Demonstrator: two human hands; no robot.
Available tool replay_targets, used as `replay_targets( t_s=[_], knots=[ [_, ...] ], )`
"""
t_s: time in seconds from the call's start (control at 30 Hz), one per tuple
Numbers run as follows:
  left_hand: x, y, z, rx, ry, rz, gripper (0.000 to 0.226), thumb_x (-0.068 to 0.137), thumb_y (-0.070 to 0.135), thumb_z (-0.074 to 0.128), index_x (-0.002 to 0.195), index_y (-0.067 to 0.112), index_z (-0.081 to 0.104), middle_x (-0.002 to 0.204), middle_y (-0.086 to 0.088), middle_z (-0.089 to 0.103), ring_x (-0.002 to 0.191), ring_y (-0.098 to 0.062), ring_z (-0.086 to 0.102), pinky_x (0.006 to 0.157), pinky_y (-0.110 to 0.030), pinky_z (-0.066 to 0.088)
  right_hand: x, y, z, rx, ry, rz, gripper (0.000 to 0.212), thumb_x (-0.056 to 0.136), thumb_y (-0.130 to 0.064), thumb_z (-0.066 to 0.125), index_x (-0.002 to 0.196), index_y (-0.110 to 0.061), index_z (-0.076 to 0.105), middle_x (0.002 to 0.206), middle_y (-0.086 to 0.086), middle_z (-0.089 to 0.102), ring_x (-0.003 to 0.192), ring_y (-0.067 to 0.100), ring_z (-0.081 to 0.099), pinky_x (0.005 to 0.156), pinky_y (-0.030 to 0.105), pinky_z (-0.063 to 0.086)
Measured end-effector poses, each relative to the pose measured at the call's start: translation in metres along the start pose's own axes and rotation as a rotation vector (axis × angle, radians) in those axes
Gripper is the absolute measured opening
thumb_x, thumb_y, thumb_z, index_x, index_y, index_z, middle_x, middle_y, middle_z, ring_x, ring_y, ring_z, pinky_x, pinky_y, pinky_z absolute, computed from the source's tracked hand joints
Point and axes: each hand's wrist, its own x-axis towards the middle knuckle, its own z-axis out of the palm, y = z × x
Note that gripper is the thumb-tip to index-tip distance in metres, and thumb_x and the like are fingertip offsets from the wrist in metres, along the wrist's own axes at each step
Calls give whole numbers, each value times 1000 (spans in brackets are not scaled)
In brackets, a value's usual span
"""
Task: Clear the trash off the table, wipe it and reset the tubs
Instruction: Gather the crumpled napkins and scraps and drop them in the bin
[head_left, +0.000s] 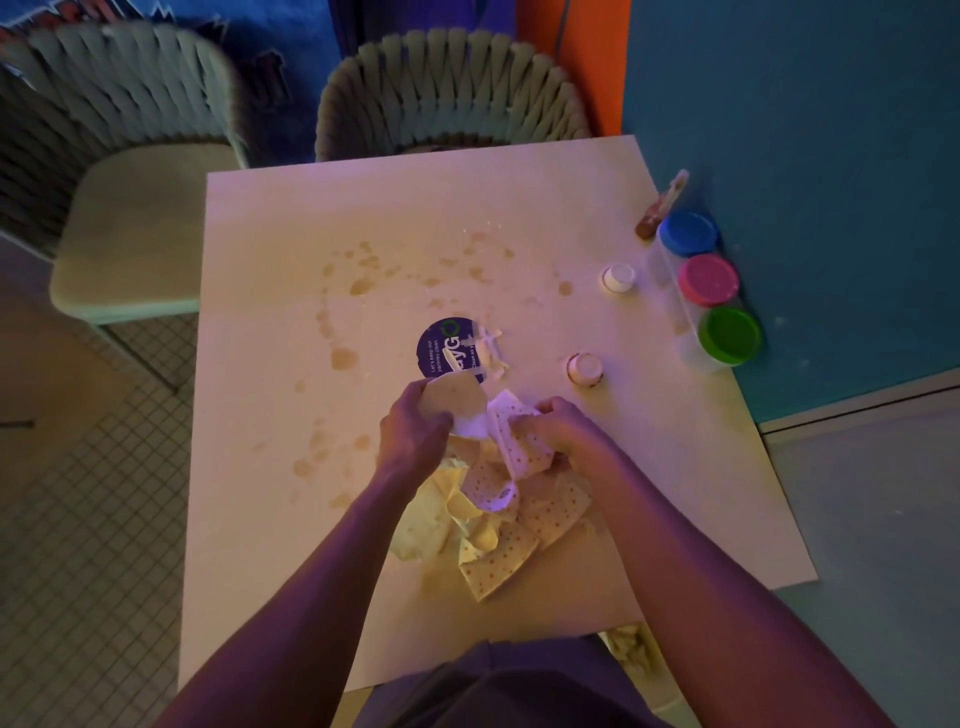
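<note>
Under my hands the table (519, 218) is far from clean: brown stains (358, 286) dot it from the middle toward the left edge, so by my reckoning wiping has not begun. Two chairs (145, 218) stand at the far side. Next in size is the heap of dotted wrappers (519, 540), crumpled near the front edge, which I am gathering. My left hand (413, 426) grips a torn paper cup (457, 405), fingers curled round it; my right hand (566, 431) clutches a wad of dotted paper (519, 447) beside it, the two hands nearly touching. Just past them lies a round purple sticker (441, 348) with torn scraps against it. Three tubs (709, 280), lidded blue, pink and green, stand in a row at the right edge, awaiting reset. Two small pots (584, 369) sit loose between tubs and sticker. I judge the trash clearing only partly done.
</note>
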Motion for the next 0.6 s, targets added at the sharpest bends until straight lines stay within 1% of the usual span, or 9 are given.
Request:
replay_targets(
  t_s=[0.07, 0.1, 0.13, 0.27, 0.33, 0.37, 0.43, 0.5, 0.6],
  knots=[
    [-1, -1, 1, 3, -2, 3, 52, 82, 10, 62, 130, 29, 58, 108, -3, 66, 87, -20, 65, 72, -42, 61, 9, 5, 4, 34, 67, -31, 62, 77, -40, 81, 129, -19, 55, 129, 8, 58, 109, 27, 60, 78, 42, 58],
    [-1, -1, 1, 5, -1, 5, 52, 82, 10, 62, 130, 29, 58, 108, -3, 66, 87, -21, 66, 73, -42, 61, 11, 6, 6, 44, 90, -44, 62, 72, -39, 83, 125, -21, 57, 128, 7, 58, 109, 25, 60, 83, 42, 58],
    [-1, -1, 1, 8, -1, 5, 52, 82, 10, 62, 130, 29, 58, 108, -3, 66, 88, -21, 65, 73, -42, 61, 13, 8, 7, 54, 106, -56, 61, 69, -38, 85, 122, -23, 57, 126, 6, 59, 108, 23, 61, 84, 40, 58],
    [0, -3, -1, 5, 0, 14, 51, 83, 8, 62, 130, 27, 59, 108, -2, 65, 86, -19, 64, 64, -30, 55, 14, 11, 9, 145, 122, -63, 67, 64, -33, 89, 122, -23, 57, 121, 3, 63, 105, 23, 63, 76, 35, 57],
    [1, -4, -1, 5, 1, 15, 51, 83, 8, 62, 131, 27, 59, 109, -2, 65, 86, -19, 64, 63, -29, 53, 14, 12, 9, 227, 107, -32, 71, 62, -31, 92, 124, -20, 58, 117, 4, 66, 101, 25, 65, 69, 34, 57],
    [1, -4, -1, 6, -1, 13, 51, 83, 8, 62, 131, 27, 58, 109, -2, 66, 86, -19, 65, 63, -29, 54, 14, 13, 8, 270, 95, -8, 73, 62, -29, 93, 125, -19, 58, 115, 5, 67, 99, 26, 66, 65, 34, 57],
    [2, -4, 1, 11, -7, 11, 52, 83, 9, 62, 132, 27, 58, 109, -3, 65, 84, -15, 64, 62, -29, 54, 11, 12, 7, 329, 65, 19, 67, 64, -24, 93, 122, -17, 60, 109, 8, 70, 92, 26, 68, 56, 32, 55],
    [3, -2, 3, 14, -11, 13, 52, 85, 10, 63, 133, 28, 57, 110, -4, 65, 83, -14, 64, 62, -31, 57, 11, 13, 8, 361, 42, 29, 59, 67, -22, 91, 118, -18, 63, 104, 8, 71, 88, 26, 68, 56, 33, 55],
    [3, 1, 7, 23, -5, 23, 50, 85, 12, 64, 130, 31, 58, 110, -4, 66, 87, -22, 66, 72, -42, 61, 14, 18, 3, 366, 60, 11, 58, 65, -25, 92, 115, -18, 63, 105, 9, 72, 91, 30, 70, 54, 36, 56]
  ],
)
